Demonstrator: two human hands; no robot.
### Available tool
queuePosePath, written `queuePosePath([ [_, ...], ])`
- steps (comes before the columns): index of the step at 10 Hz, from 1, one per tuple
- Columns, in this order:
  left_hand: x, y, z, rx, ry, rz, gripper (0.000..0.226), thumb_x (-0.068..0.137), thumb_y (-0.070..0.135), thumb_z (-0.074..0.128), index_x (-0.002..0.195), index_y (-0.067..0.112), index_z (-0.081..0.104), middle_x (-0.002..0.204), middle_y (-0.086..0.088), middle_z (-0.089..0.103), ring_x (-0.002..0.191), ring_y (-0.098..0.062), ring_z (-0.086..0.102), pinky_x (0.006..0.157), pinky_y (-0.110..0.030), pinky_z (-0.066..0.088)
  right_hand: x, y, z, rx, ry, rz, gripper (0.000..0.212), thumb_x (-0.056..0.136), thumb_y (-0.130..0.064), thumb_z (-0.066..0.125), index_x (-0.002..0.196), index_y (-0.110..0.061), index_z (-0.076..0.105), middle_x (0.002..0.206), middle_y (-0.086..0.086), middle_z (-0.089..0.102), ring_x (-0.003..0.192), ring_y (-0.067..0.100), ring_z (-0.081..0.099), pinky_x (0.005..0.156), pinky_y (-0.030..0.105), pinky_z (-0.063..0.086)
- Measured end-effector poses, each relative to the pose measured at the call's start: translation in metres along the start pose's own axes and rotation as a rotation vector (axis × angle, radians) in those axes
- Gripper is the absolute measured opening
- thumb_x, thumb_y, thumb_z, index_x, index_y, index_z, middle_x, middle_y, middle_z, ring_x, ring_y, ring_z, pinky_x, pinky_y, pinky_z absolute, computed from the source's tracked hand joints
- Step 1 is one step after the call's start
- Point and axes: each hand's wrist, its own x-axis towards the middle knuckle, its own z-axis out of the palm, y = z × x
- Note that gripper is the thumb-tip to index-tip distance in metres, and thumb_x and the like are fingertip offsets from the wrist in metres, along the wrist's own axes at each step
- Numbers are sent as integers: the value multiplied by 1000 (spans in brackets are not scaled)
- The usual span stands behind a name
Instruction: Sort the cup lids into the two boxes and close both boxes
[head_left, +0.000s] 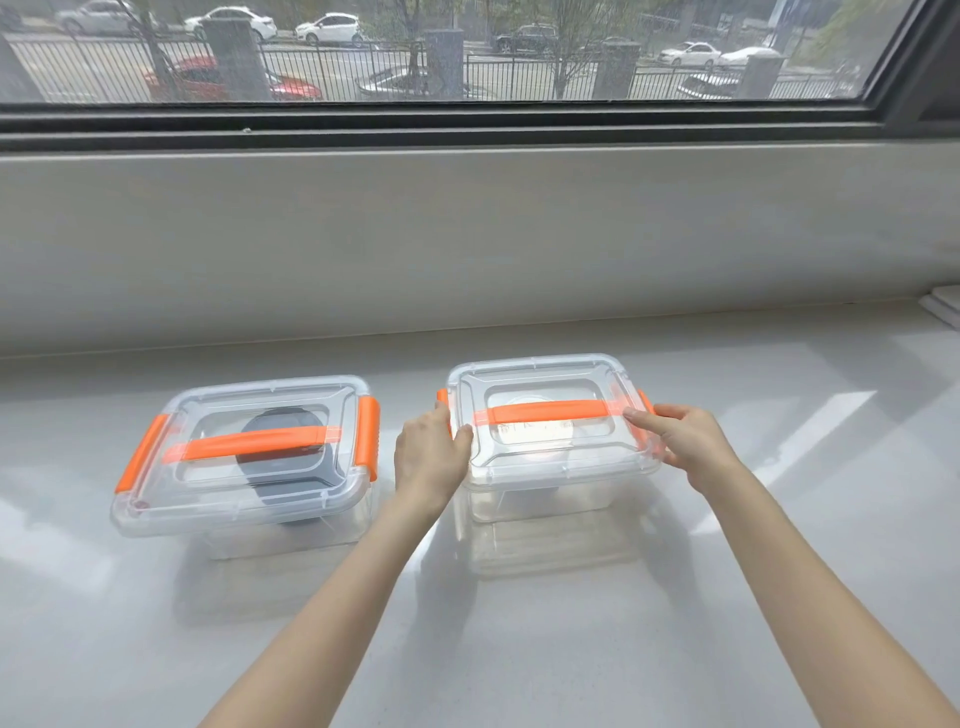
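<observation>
Two clear plastic boxes with orange handles stand side by side on a white counter. The left box (156, 512) has its cover on and both orange side latches folded down; dark cup lids (291, 483) show through it. The right box (550, 540) also wears its cover, and pale white lids (540, 452) are faintly visible inside. My left hand (428, 457) grips the right box's left edge, thumb on the cover, over the orange latch. My right hand (685, 441) holds its right edge the same way, fingers wrapped around that latch.
The white counter (519, 649) runs to a grey wall under a wide window (467, 52) looking onto a street with parked cars. A white flat object (943, 306) lies at the far right edge of the counter.
</observation>
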Motion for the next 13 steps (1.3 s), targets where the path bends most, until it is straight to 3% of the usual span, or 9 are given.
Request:
queuePosePath([
  [2,1,3,3,246,-2,76,47,93,15,32,139,8,36,106,-17,65,97,-38,59,76,-41,45,1,4,4,57,34,4,69,70,-17,79,126,8,48,117,17,62,93,23,59,61,25,47],
  [3,1,2,1,237,-9,79,45,92,16,35,135,6,43,101,-19,66,95,-39,59,76,-42,45,-3,3,6,84,57,-12,50,68,-13,79,111,6,61,85,8,66,78,21,60,67,27,49],
  [5,1,2,1,245,-13,96,41,92,17,35,129,3,47,100,-19,66,94,-38,60,76,-42,45,-14,4,21,-126,286,-269,36,72,-14,75,106,-6,66,103,16,72,94,27,67,90,43,53],
  [7,1,1,2,224,-3,94,39,92,16,35,125,1,49,97,-19,66,92,-38,60,75,-41,45,-23,7,30,-344,378,-407,27,86,-18,59,110,-11,68,95,17,73,90,32,62,78,36,48],
  [9,0,1,0,226,-5,94,40,92,15,35,128,3,47,97,-20,67,91,-38,60,73,-41,44,-22,8,37,-547,426,-484,26,91,-16,51,110,-16,68,52,10,48,60,30,41,58,31,34],
  [10,-2,3,-2,222,-15,83,37,92,17,36,121,-1,50,97,-20,66,92,-39,60,74,-41,44,-24,4,35,-651,406,-460,27,93,-17,45,106,-9,67,69,17,64,68,36,51,59,33,38],
  [11,-6,4,-10,168,-70,61,36,93,24,39,117,0,51,98,-19,67,94,-39,59,74,-41,44,-26,-4,35,-706,329,-392,28,93,-22,45,110,-3,57,101,22,68,95,40,59,73,39,44],
  [12,-3,4,-24,82,-115,52,44,92,34,45,126,6,48,118,-16,63,114,-34,54,88,-40,44,-30,-17,35,-593,241,-417,43,92,-26,48,129,-4,44,128,19,56,120,36,49,94,40,40],
  [13,4,6,-45,-48,-146,81,67,91,37,48,146,10,22,154,-7,31,142,-19,27,112,-32,26,-48,-47,31,-246,254,-565,42,91,-21,52,130,-8,46,130,14,57,119,25,52,96,30,38],
])
